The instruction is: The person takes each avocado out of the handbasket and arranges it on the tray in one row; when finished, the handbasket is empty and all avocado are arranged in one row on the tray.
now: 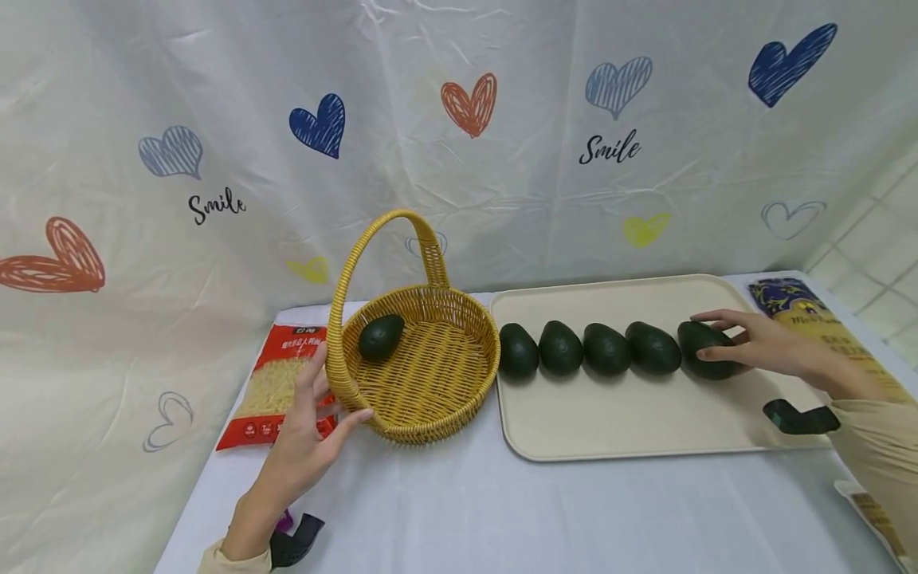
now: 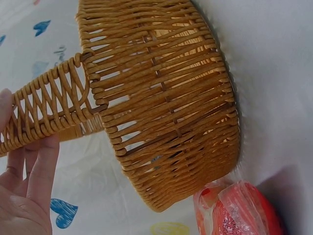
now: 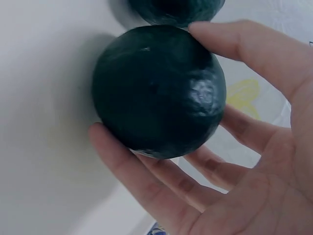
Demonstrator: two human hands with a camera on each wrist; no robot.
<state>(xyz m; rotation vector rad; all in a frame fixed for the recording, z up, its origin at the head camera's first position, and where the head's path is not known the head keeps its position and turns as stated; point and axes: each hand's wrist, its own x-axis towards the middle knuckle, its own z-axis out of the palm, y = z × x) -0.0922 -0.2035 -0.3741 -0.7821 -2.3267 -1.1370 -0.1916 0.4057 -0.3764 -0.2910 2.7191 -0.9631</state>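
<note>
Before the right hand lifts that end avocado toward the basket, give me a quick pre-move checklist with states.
1. Right hand wraps the rightmost avocado, thumb and fingers on opposite sides in the right wrist view: ok.
2. That avocado off the tray: not ok; in the head view it looks set down.
3. Clearance from the neighbouring avocado: cannot tell, they sit very close.
4. Left hand steadies the wicker basket at the rim by the handle base: ok.
5. Room in the basket, one avocado inside: ok.
</note>
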